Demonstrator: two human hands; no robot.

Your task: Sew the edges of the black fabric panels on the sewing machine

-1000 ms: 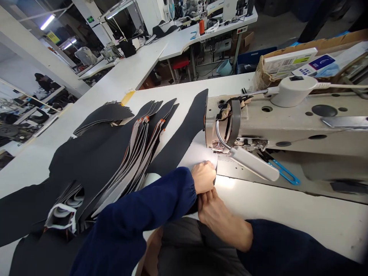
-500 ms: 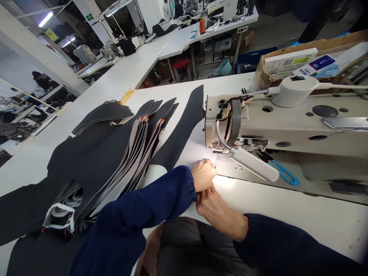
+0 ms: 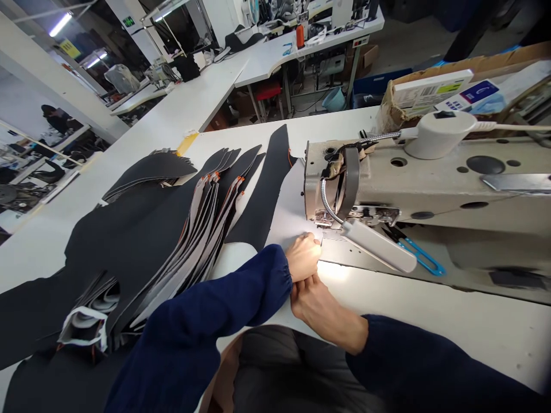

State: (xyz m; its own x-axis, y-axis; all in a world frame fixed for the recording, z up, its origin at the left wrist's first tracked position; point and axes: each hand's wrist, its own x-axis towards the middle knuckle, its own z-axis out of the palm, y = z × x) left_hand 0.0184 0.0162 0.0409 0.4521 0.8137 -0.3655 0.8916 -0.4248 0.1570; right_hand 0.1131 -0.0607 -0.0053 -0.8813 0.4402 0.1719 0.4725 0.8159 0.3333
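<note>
L hand (image 3: pixel 303 256) & R hand (image 3: pixel 318 312) tog., fingers curled at near end of the cloth (image 3: pixel 260 192), nr bench's (image 3: pixel 387 284) front edge; can't tell what they pinch. Cloth runs toward bench's far edge, beside sewing machine (image 3: pixel 413 178). Risks, prob.: L fingers nr the foot (image 3: pixel 322 218) could get nipped if they slip fwd; uneven pull might skew cloth; stack (image 3: pixel 200 226) alongside could snag it.

The white counter (image 3: pixel 451 312) carries the beige sewing machine (image 3: pixel 434 180). Left of that, over my link, I see a dark panel (image 3: pixel 263 195) close by, then overlapping dark pieces (image 3: pixel 133 235) showing grey layers, a smaller curved stack (image 3: pixel 148 173) behind them, and a yellow strip (image 3: pixel 187 143) farther back.
</note>
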